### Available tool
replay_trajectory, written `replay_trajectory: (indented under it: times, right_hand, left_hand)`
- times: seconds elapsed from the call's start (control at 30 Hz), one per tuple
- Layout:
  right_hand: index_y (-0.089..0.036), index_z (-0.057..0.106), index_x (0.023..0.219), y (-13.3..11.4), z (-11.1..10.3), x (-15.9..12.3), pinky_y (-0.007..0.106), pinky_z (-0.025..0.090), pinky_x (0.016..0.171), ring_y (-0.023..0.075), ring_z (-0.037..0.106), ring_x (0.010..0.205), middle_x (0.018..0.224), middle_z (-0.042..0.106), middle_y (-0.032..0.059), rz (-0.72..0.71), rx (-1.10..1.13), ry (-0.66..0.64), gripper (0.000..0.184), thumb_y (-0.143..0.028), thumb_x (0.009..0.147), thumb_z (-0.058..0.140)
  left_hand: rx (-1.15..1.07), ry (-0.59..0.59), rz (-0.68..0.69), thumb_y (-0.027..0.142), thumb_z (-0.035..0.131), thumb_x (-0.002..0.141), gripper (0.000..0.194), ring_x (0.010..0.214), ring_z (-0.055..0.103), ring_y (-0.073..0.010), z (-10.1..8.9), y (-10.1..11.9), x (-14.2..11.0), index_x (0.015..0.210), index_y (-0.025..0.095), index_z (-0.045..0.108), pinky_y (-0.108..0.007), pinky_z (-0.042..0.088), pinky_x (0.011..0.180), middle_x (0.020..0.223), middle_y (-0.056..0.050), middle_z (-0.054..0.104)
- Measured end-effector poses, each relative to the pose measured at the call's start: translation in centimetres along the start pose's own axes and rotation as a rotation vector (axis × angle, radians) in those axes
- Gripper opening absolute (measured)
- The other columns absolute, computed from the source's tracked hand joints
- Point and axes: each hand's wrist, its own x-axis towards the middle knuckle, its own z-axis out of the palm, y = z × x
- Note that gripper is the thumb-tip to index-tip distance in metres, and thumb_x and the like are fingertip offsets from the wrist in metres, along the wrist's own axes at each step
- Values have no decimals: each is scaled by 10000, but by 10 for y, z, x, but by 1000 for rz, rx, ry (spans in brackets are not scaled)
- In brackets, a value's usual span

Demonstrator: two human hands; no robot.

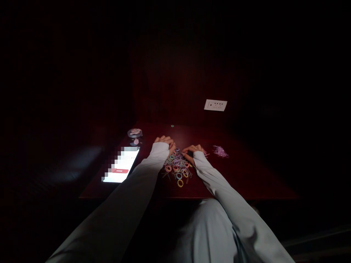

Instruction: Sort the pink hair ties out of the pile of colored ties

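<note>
A heap of small colourful hair ties and thin elastic strands lies on the dark red table in front of me. My left hand is at the heap's far left edge with its fingers curled, the wrist hiding part of them. At the heap's right side is my right hand, thumb and fingers drawn together. Whatever either hand pinches is too small and dim to make out. Just right of my right hand lies a purple bundle of thin strands, and a few pinkish strands show beside the wrist.
A lit screen device, partly pixelated, lies left of my left forearm. Behind it stands a clear round container with a lid. One small green ring lies near the back. A white socket plate is on the wall. Surroundings are dark.
</note>
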Motion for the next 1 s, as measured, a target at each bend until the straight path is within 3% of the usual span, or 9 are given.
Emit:
replay_trajectory:
  times: [0.1,0.27,0.53,0.73,1.0]
  right_hand:
    - [-286,820,934,2,2,-3,419,317,957,262,506,996,939,729,64,-39,-41,-18,226,-461,956,679]
    - [-283,806,1096,5,3,-1,389,356,903,255,512,954,937,729,64,-28,-10,-51,272,-476,951,682]
    - [-279,822,1139,13,8,0,429,402,937,269,558,980,980,756,94,-61,8,-66,341,-388,1043,514]
    - [-280,850,1031,8,5,1,426,378,940,272,572,973,877,747,72,21,35,-105,219,-390,936,687]
    - [-280,839,942,2,1,2,401,356,925,259,575,962,827,742,48,51,16,-101,191,-433,907,730]
  left_hand:
    - [46,32,-12,219,581,931,224,939,580,-227,-2,2,0,710,209,543,-370,382,859,874,-41,679]
    - [59,61,-18,227,664,851,148,996,582,-262,-7,8,-1,799,216,525,-377,379,849,980,-60,674]
    - [-3,18,25,201,631,903,71,1041,581,-246,-6,9,-2,853,217,583,-371,379,906,1033,-46,693]
    - [-25,-17,48,207,653,909,34,1091,583,-247,0,6,-3,938,223,651,-384,378,934,1123,-36,731]
    - [-45,-42,30,187,647,913,47,1115,587,-249,-5,9,-2,939,220,668,-393,373,956,1150,-37,741]
